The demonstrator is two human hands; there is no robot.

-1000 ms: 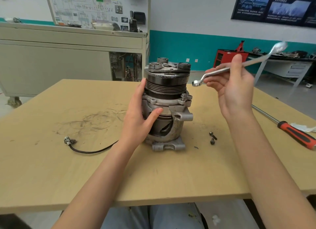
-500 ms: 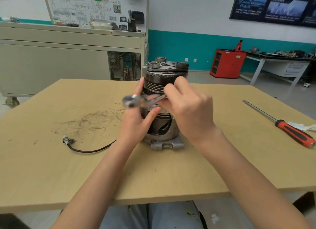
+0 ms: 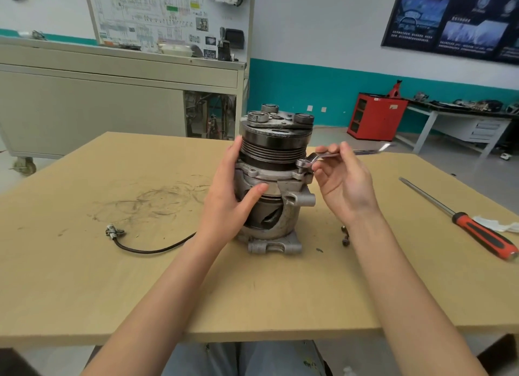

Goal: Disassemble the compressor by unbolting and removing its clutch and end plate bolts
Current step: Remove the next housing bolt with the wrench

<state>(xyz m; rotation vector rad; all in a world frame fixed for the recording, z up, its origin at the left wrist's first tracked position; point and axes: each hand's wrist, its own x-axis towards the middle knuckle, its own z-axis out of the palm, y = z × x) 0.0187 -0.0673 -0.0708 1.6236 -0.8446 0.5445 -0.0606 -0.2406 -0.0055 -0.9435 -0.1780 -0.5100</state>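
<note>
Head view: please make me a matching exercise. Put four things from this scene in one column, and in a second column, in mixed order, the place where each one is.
Things
1. wrench
2. screwdriver
3. black cable
4. loose bolts

Places
A. lies on the table, left of the compressor
B. pinched by the right hand, ring end at the compressor's upper flange
C. lies on the table at the far right
D. lie on the table by the right side of the compressor's base

Pairs: 1-B, 2-C, 3-A, 4-D
</note>
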